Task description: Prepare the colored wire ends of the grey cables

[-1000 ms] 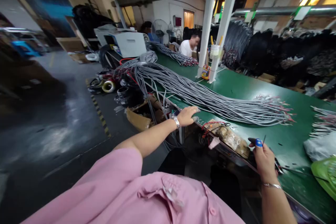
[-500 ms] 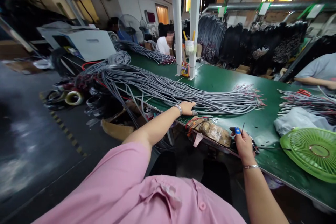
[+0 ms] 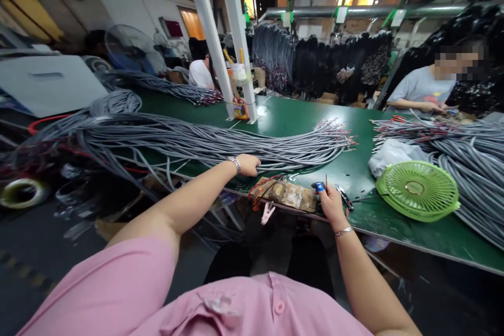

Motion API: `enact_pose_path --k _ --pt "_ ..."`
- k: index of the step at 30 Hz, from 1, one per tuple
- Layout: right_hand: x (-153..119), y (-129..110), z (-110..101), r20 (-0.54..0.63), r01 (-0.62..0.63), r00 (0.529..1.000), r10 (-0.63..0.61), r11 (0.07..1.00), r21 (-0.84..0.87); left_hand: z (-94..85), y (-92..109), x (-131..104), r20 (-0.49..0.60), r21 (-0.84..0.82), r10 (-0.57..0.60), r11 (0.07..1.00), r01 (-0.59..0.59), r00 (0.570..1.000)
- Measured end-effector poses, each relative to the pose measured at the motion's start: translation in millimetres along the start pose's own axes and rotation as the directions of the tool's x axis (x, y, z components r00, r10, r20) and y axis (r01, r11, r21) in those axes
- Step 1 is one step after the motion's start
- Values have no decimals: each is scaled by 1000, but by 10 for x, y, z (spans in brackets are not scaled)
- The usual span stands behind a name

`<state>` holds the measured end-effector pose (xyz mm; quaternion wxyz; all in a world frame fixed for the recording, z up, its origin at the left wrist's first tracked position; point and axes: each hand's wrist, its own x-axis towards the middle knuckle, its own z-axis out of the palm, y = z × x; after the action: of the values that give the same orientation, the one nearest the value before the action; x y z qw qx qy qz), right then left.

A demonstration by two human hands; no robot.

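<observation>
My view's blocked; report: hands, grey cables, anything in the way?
Left hand at near edge of grey cables, grip unclear. Right hand beside taped block. Block between hands, not over cables.

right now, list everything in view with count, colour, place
workbench: one, green, centre
cable bundles: three or more, grey, on workbench
posts: two, white, on workbench
plastic basket: one, green, right
plastic bag: one, whitish, behind basket
wrapped block: one, brown, near edge
clothes peg: one, pink, near edge
hand tool: one, dark, right of block
fan: one, greyish, left
box: one, whitish, left
hanging cables: uncountable, black and grey, background
co-workers: two, white and grey tops, behind workbench
left hand: one, silver wristband, at long bundle
right hand: one, blue finger band, beside block
</observation>
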<state>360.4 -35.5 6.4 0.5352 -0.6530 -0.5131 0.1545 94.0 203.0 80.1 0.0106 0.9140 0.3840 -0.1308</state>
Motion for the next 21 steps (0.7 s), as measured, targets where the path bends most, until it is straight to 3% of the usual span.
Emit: enact_pose_path --k 9,11,14,18,21 --pt "-29 33 -38 4 25 1000 -25 999 44 -311 -5 4 118 -124 15 992 0 993" --pt "-28 43 -38 9 38 999 -38 999 39 -362 70 41 31 -64 21 998 -19 999" --pt "-34 38 -40 13 52 999 -53 998 25 -343 378 121 -173 117 38 993 -18 984" --pt "-58 16 -54 -10 27 1000 -27 999 20 -329 803 187 -281 51 37 998 -24 959" --pt "-71 22 -64 -25 27 999 -26 999 42 -598 754 195 -356 6 -14 1000 18 934"
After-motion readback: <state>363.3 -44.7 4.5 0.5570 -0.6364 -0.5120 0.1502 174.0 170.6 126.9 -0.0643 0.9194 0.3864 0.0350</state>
